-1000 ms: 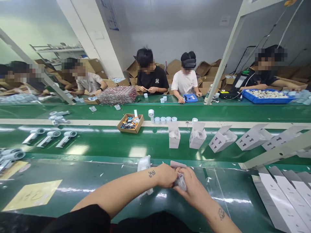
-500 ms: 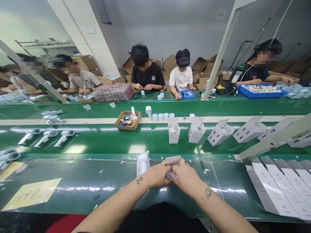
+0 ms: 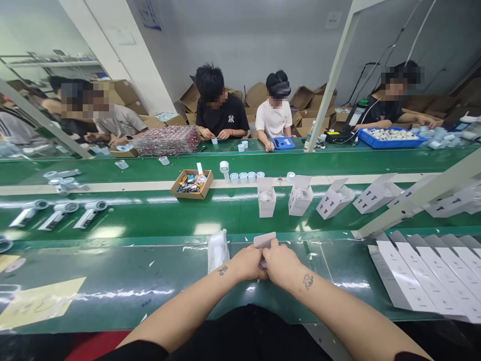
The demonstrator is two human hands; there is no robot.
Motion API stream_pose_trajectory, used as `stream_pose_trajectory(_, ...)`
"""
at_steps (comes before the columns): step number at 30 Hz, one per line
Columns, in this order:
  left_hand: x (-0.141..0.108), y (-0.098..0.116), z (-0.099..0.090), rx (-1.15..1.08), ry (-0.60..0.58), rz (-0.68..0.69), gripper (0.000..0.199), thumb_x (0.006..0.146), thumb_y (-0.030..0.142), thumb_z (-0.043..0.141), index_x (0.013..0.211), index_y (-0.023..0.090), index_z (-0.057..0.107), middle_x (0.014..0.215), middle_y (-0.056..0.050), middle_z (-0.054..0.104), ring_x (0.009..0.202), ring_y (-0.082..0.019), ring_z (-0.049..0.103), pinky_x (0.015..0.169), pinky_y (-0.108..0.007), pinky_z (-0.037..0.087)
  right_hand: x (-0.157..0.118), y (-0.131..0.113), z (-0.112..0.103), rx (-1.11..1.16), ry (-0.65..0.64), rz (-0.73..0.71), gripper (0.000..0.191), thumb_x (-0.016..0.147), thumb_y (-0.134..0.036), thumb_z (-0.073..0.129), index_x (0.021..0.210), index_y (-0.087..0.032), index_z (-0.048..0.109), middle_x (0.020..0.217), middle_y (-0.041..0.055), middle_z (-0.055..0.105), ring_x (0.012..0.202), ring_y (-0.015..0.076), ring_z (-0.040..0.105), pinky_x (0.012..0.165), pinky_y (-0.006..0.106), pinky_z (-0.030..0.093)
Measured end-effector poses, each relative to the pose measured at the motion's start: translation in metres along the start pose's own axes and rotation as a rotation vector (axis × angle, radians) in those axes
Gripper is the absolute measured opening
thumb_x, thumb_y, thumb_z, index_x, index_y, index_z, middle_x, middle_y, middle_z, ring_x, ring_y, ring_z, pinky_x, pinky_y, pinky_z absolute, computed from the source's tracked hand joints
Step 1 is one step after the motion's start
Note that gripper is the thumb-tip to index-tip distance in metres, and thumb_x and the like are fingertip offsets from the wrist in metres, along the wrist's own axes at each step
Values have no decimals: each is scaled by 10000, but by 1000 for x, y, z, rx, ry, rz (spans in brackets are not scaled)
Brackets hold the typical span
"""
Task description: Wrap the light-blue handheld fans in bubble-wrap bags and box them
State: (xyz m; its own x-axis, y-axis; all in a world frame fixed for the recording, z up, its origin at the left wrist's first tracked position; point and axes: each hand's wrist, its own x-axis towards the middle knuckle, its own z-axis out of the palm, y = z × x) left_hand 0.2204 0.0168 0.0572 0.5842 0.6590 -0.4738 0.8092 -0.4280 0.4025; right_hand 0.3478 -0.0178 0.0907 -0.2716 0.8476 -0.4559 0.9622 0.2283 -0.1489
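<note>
A small white carton [image 3: 264, 240] with its lid flap raised stands at the near bench edge, mostly covered by my hands. On its left side my left hand [image 3: 248, 263] is closed round it. My right hand [image 3: 282, 264] grips the other side, fingers bent over the open top. A bit of clear plastic wrapping shows between the hands; what it wraps is hidden. Just left of my left hand lies a white packet in bubble wrap [image 3: 218, 252].
Opened white boxes [image 3: 266, 204] with wrapped contents line the green belt [image 3: 225, 220]. Flat-topped white cartons [image 3: 409, 273] stand in a row at right. Hair dryers [image 3: 90, 214] lie at left, near a cardboard tray of parts [image 3: 192, 184]. Co-workers sit opposite. A slanting metal post [image 3: 406, 213] crosses the right side.
My hands have closed in over the carton's opening, so less of the plastic shows. The whole view has shifted slightly; the packet stays beside my left hand.
</note>
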Motion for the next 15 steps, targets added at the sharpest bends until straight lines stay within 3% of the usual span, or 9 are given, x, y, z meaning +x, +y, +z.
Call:
stream_pose_trajectory(3,-3,-12,3,-85,8,47,456,735,391,691,1151,208,650,1184,-85,703,1092,-288,654,922,-344,519,1,7,-11,-25,-57,-41,370,788,-142,668,1156,-107,683,1267,239,536,1093,357,622,870,423,528)
stream_pose_trajectory(7,-12,-34,11,-248,-2,169,668,751,456,717,1348,220,532,1405,-97,569,1275,-300,537,1050,-384,444,0,23,-28,-38,-191,-249,465,793,-224,689,1248,-315,652,1330,111,572,1130,330,618,871,426,546)
stream_pose_trajectory(8,-14,-37,14,-263,0,164,757,726,453,746,1399,226,484,1449,-108,527,1310,-313,505,1071,-405,427,1,24,-29,-55,-194,-277,464,812,-199,658,1261,-316,644,1316,104,592,1126,330,624,873,436,545)
stream_pose_trajectory(11,-16,-36,19,-203,-4,103,944,697,466,779,1502,241,340,1501,-134,462,1333,-338,485,1086,-440,414,8,20,-22,-114,-162,-241,361,808,-79,605,1145,-150,714,1169,187,680,1092,366,646,874,468,539)
stream_pose_trajectory(13,-15,-29,19,-158,-3,94,876,780,530,689,1519,252,311,1507,-130,458,1325,-337,499,1084,-454,416,16,14,-14,-125,-170,-215,289,765,-47,648,1034,-85,746,1062,228,717,1045,384,672,861,471,545)
stream_pose_trajectory(15,-14,-20,15,-115,4,54,713,891,574,510,1504,248,348,1498,-133,471,1307,-345,520,1067,-484,425,21,11,-9,-113,-167,-222,287,717,-56,712,998,-93,758,1011,216,739,978,374,701,828,449,560)
